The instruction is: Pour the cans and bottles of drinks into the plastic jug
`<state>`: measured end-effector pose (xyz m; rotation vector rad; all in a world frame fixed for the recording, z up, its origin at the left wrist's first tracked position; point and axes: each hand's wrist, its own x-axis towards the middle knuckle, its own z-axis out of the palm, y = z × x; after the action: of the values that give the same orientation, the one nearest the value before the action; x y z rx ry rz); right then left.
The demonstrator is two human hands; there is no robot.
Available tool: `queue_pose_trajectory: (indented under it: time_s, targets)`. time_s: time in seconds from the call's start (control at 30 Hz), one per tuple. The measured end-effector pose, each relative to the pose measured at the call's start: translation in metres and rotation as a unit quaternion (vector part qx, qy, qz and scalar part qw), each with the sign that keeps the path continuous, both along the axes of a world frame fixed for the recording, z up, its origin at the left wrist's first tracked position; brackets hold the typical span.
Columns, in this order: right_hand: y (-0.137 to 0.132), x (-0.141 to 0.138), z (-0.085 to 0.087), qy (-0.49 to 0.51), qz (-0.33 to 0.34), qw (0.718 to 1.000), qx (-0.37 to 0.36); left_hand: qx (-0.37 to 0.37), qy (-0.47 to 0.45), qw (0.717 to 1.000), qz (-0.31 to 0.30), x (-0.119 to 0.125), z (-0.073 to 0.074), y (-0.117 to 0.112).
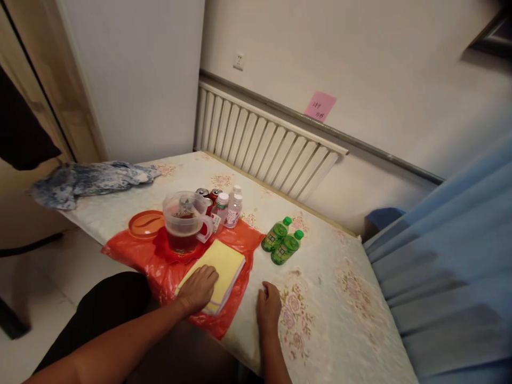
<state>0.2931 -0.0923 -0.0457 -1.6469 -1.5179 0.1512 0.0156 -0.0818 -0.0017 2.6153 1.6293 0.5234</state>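
Observation:
My left hand lies on a folded yellow cloth, fingers resting flat on its top. That cloth is on a red plastic bag spread over the table. My right hand rests on the flowered tablecloth with its fingers loosely curled in, and nothing shows in it. Beyond the cloth, a clear plastic jug with dark liquid stands in a red scalloped dish. An orange round lid is to the jug's left. Two green drink bottles stand ahead of my right hand.
Clear bottles with white caps and several drink cans stand behind the jug. A blue-and-white patterned cloth lies at the table's far left. A radiator runs along the wall; a blue curtain hangs at the right.

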Motion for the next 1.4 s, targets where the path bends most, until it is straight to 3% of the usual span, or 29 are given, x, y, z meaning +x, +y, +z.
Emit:
queue_pose_trajectory:
  time_s: [0.53, 1.2, 1.3, 1.4]
  targets:
    - [-0.001, 0.002, -0.001, 0.023, 0.021, 0.999, -0.017, 0.006, 0.011, 1.0, 0.003, 0.001, 0.001, -0.002]
    - [-0.013, -0.003, 0.008, 0.016, -0.021, 1.0, 0.0, -0.019, -0.03, 0.999, -0.009, -0.003, -0.001, -0.004]
    - [-0.015, -0.005, 0.016, 0.059, -0.042, 0.997, -0.021, -0.023, -0.041, 0.999, -0.025, -0.007, -0.002, -0.003]
    - [-0.01, -0.012, 0.037, 0.106, -0.067, 0.992, -0.025, -0.025, -0.05, 0.998, -0.037, -0.01, -0.004, -0.004]
